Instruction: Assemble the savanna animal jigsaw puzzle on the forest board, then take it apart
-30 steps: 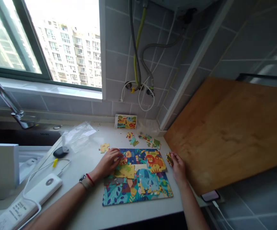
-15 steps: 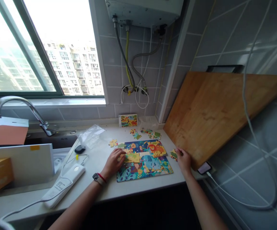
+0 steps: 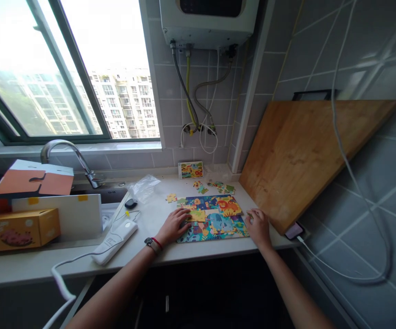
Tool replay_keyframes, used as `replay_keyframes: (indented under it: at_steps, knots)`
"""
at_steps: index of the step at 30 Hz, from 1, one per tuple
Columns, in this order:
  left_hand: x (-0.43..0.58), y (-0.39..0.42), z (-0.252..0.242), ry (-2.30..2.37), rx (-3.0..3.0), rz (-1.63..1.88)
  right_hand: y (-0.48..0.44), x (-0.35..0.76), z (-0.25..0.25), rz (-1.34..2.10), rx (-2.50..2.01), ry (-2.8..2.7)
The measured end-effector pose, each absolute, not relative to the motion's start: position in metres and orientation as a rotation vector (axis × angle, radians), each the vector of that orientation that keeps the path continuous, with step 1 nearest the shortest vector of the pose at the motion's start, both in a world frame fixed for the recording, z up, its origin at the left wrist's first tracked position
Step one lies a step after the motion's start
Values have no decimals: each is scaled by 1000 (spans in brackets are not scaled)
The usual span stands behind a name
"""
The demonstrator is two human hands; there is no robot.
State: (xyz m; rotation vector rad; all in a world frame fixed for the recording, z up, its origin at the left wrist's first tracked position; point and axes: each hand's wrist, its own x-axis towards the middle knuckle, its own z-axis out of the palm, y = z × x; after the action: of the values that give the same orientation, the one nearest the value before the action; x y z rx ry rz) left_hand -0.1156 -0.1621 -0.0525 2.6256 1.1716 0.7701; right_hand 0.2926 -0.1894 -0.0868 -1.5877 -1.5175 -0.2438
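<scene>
On the white countertop (image 3: 81, 267), a jungle jigsaw puzzle (image 3: 215, 205) lay under the left hand (image 3: 173, 226), its fingers spread on the pieces. The right hand (image 3: 259, 227) had come down to the puzzle's edge, fingertips at a small piece (image 3: 249, 214), grip unclear. No writing was legible.

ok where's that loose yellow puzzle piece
In the head view, the loose yellow jigsaw piece lies on the white countertop, just left of the colourful animal jigsaw puzzle and above the left hand.
</scene>
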Motion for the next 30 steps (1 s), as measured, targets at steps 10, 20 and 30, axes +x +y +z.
replay_keyframes:
  at_steps: [10,20,30]
  knots:
    - [-111,-148,-39,1144,2631,700,-199,284,-80,-279,-1645,-1627]
    - [-92,-127,-19,1085,2640,478,-195,286,-86,-224,-1642,-1627]
    - [-91,-126,-17,1155,2575,500,-197,286,-81,-188,-1581,-1662]
